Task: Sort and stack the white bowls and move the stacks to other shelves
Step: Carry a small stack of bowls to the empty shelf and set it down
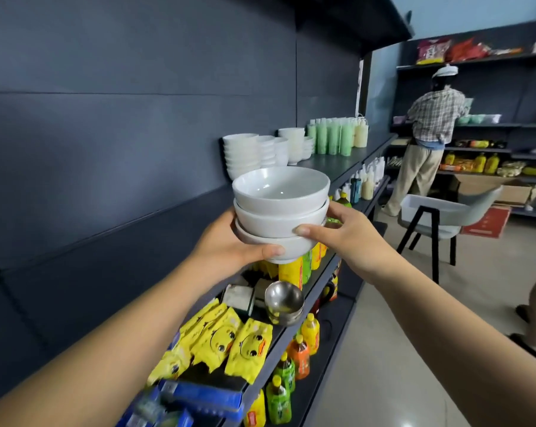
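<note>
Left hand [229, 245] and right hand [337, 238] clamp a stack of three round white ceramic bowls [280, 211], airborne at twelve o'clock above the dark shelf [334, 167]; uneven squeeze could tip the loosely nested top bowl.

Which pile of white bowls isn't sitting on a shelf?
The three-bowl stack, held between the left hand and right hand; the other piles stand on the shelf behind.
</note>
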The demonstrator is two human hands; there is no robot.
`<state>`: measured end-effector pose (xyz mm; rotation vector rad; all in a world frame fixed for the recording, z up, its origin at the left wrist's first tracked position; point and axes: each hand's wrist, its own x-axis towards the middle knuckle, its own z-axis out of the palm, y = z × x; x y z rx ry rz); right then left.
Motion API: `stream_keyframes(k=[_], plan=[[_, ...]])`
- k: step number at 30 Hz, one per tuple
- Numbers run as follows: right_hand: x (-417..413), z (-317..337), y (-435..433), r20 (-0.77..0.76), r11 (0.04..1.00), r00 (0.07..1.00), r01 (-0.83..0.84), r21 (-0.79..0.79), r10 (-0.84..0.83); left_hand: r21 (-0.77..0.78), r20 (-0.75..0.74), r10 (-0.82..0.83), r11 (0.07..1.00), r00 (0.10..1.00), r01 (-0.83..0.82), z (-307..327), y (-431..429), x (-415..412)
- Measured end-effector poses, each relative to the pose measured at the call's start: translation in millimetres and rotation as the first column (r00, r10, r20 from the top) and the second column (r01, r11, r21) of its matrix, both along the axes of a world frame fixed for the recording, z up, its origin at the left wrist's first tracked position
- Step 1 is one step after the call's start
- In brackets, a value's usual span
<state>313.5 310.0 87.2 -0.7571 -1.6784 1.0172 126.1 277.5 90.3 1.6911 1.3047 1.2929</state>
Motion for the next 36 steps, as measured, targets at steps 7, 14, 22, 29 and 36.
stream_keyframes(k=[7, 14, 22, 29, 36], plan=[[11.3, 11.5, 116.0, -0.012, 0.997, 0.997, -0.083, -0.004, 0.083, 0.021, -0.034, 0.077, 0.997, 0.996, -0.076, 12.6, 105.3, 10.1], [-6.9, -0.5, 219.1, 0.021, 0.967, 0.968, -0.249, -0.043, 0.251, 0.007, -0.005, 0.252, 0.968, 0.968, -0.252, 4.2, 167.6, 7.6], [-45.3, -16.1, 329.9, 0.101, 0.872, 0.869, -0.472, -0.129, 0.485, -0.032, 0.026, 0.519, 0.855, 0.854, -0.518, -16.4, 228.0, 4.8], [-63.5, -29.3, 383.2, 0.115, 0.752, 0.746, -0.632, -0.185, 0.655, -0.089, 0.028, 0.685, 0.727, 0.728, -0.681, -38.3, 261.7, 5.0], [-78.7, -43.8, 406.8, 0.098, 0.725, 0.726, -0.648, -0.234, 0.681, -0.102, 0.011, 0.707, 0.704, 0.707, -0.702, -48.8, 280.1, -4.5]])
